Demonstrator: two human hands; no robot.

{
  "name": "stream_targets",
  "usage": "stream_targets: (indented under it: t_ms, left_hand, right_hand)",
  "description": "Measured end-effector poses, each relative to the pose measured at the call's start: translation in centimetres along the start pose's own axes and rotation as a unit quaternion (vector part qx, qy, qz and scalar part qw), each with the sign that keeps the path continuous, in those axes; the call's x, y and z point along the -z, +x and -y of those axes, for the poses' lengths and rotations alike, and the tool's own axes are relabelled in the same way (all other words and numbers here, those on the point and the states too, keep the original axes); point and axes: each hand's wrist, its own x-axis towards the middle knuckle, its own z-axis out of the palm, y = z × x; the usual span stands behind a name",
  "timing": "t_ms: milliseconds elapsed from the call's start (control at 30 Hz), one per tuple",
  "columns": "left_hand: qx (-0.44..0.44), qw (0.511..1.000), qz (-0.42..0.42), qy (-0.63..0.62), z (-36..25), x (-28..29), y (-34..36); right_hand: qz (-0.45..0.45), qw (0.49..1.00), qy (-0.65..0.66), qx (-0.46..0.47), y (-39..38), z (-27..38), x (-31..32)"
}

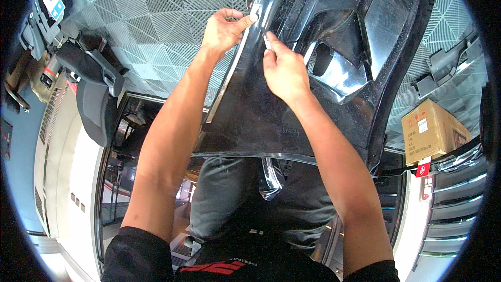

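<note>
A large glossy black moulded panel [344, 109] lies tilted before me, with a recessed opening and a pale strip [214, 107] along its left edge. My left hand [227, 31] is closed at the upper left edge, its thumb on the rim and its curled fingertips partly hidden. My right hand [284, 70], just right of it, is closed on a small white object [268, 43], which touches or hovers just over the panel beside that edge; I cannot tell which.
Grey tiled flooring [146, 15] lies beyond. At left are a black padded seat part [94, 109] and other gear. At right are a cardboard box [428, 125] and dark plastic brackets [449, 62]. My legs are below the panel's near edge.
</note>
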Motion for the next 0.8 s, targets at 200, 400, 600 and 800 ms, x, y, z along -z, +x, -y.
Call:
stream_targets:
  t_ms: [200,400,600,800]
  left_hand:
    - [-0.059,0.965,-0.016,0.254,-0.7,0.3,-0.4]
    - [-0.031,0.958,-0.028,0.285,-2.0,0.2,-0.8]
    - [0.018,0.972,-0.077,0.221,-0.5,0.1,-1.5]
    - [0.068,0.994,-0.043,0.072,0.3,0.6,-1.4]
  right_hand:
    - [-0.021,0.989,0.106,-0.101,1.3,-0.6,2.0]
    - [-0.039,0.996,0.074,-0.036,1.4,-2.1,1.0]
    - [0.079,0.997,-0.022,-0.003,1.7,0.0,-0.8]
    - [0.087,0.996,-0.031,0.002,1.5,-0.2,-1.8]
